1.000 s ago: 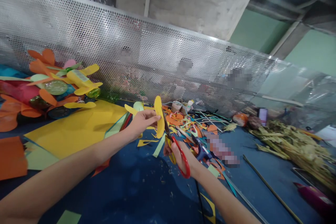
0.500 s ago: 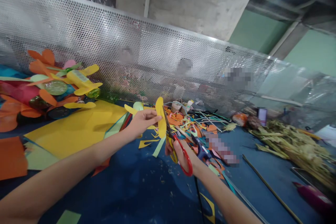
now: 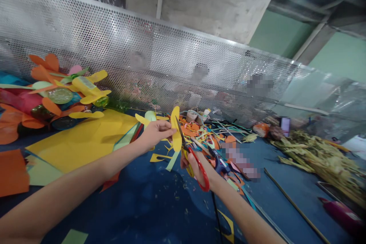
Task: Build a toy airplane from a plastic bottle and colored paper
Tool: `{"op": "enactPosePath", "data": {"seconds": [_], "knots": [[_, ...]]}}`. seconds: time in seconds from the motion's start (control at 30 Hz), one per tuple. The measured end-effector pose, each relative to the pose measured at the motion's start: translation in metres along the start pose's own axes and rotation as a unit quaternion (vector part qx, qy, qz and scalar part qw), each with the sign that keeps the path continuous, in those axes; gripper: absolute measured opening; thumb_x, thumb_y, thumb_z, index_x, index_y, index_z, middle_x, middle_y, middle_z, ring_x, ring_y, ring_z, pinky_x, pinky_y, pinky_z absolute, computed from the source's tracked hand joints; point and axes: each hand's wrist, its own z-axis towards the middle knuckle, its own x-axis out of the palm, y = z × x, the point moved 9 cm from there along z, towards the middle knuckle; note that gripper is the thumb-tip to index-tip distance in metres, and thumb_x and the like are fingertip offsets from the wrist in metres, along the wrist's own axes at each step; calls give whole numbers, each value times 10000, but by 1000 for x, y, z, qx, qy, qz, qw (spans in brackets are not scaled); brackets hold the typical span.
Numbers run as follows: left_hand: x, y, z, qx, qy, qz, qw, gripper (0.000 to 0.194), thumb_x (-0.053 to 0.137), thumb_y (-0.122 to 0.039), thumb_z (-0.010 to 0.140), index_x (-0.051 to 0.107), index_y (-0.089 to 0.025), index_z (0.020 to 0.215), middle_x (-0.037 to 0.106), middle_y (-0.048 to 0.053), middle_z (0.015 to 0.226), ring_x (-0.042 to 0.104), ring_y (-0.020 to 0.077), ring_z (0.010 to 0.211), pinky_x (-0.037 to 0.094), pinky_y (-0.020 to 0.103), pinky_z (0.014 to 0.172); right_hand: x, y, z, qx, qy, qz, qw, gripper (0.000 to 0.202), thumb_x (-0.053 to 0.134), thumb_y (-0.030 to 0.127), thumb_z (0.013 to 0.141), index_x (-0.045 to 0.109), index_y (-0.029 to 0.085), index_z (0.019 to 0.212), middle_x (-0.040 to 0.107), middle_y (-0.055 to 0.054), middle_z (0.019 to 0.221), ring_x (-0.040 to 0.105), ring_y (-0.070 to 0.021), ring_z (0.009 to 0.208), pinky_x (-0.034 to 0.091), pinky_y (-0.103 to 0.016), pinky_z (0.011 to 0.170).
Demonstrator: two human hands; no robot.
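My left hand (image 3: 160, 133) pinches the edge of a yellow paper cutout (image 3: 176, 133), a long shape with rounded ends, held upright above the blue table. Red-and-yellow-handled scissors (image 3: 197, 164) are in my right hand (image 3: 196, 166), with fingers through the handle loops. The blades point up and lie against the right side of the cutout. Whether they are biting into the paper, I cannot tell. Below the cutout lie a pale green strip (image 3: 173, 161) and a yellow offcut (image 3: 160, 157).
Large yellow sheets (image 3: 74, 141) and orange paper (image 3: 13, 173) lie at the left, below bottle-and-paper flowers (image 3: 48, 95). Paper scraps (image 3: 197, 127), a blue-handled tool (image 3: 220, 162), a thin stick (image 3: 294, 204) and dried husks (image 3: 320, 164) lie rightward. A perforated metal screen (image 3: 171, 57) stands behind.
The yellow cutout has turned slightly and shifted a little to the right in my left hand. The scissors stay almost in place beside it.
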Motion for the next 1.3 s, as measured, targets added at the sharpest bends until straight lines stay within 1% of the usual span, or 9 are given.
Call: {"op": "enactPosePath", "data": {"seconds": [0.13, 0.23, 0.43, 0.57, 0.77, 1.03, 1.2, 1.3], "knots": [[0, 3, 1, -1, 4, -8, 1000, 177, 668, -305, 691, 580, -155, 659, 623, -12, 602, 585, 105, 539, 482, 229, 575, 1, -4, 0, 11, -1, 11, 1000, 598, 123, 607, 876, 447, 190, 596, 536, -43, 611, 500, -144, 575, 406, -273, 575], [1, 5, 1, -3, 5, -22, 1000, 188, 674, -310, 688, 567, -156, 669, 635, -7, 617, 589, 107, 548, 488, 235, 586, 1, -5, 0, 19, -6, 14, 1000, 586, 128, 593, 882, 442, 193, 590, 530, -43, 604, 501, -148, 569, 410, -276, 574], [2, 5, -1, -10, 2, -34, 999, 238, 695, -356, 672, 580, -147, 679, 659, 11, 661, 599, 113, 569, 504, 244, 601, 0, -5, -1, 18, -12, 11, 1000, 593, 131, 582, 885, 454, 195, 573, 537, -50, 604, 512, -156, 571, 416, -278, 566], [3, 5, -1, -8, -1, -33, 999, 247, 699, -366, 669, 579, -150, 664, 657, 6, 658, 600, 112, 576, 504, 237, 603, 0, -8, -1, 21, -19, 11, 1000, 594, 145, 577, 887, 459, 192, 562, 529, -43, 586, 508, -151, 552, 419, -275, 557], [3, 7, -1, -12, 0, -34, 999, 206, 686, -335, 689, 590, -152, 678, 663, 9, 678, 603, 112, 586, 499, 237, 609, 1, -13, -2, 25, -21, 22, 999, 580, 159, 566, 894, 465, 192, 571, 525, -39, 594, 510, -149, 560, 418, -270, 563], [3, 7, -1, -8, 4, -45, 999, 146, 669, -273, 708, 590, -156, 673, 650, -12, 647, 596, 97, 564, 492, 219, 595, 2, -18, -2, 43, -17, 34, 998, 581, 172, 585, 881, 461, 197, 560, 529, -45, 584, 519, -161, 558, 415, -279, 546], [3, 5, -1, -9, 1, -47, 999, 143, 665, -261, 710, 584, -151, 668, 649, -6, 638, 591, 97, 554, 487, 218, 587, 2, -15, -2, 40, -15, 28, 999, 588, 155, 592, 880, 459, 194, 570, 531, -49, 594, 522, -161, 562, 414, -280, 554], [5, 3, -3, -13, 13, -42, 999, 148, 656, -270, 717, 594, -137, 699, 665, 19, 671, 604, 111, 586, 485, 223, 590, 2, -12, -2, 38, -11, 21, 999, 607, 135, 610, 871, 458, 193, 572, 529, -51, 587, 518, -159, 554, 409, -278, 544]]}}
